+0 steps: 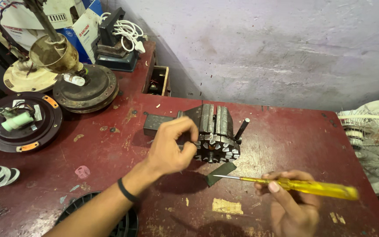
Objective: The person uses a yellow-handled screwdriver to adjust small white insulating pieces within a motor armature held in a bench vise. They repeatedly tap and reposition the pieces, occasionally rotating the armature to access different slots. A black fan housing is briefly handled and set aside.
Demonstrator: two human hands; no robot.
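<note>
Red-painted and chipped, the workbench [110,153] carries a steel stator core [218,140] clamped in a small vise [207,118] near its middle. The left hand [169,147] pinches at the core's slotted edge, fingers closed on it. The right hand [292,204] grips a yellow-handled screwdriver [303,186], tip touching a dark paper strip [220,173] just below the core. Steadying the core firmly and keeping the blade shallow looks wise.

A blue-and-white cardboard box [86,27] with red print stands far up and left of the left hand [172,147], against the wall. Beside it leans a pale carton [12,17]; a small white label [36,113] sits on a black round motor cover well left of that hand.
</note>
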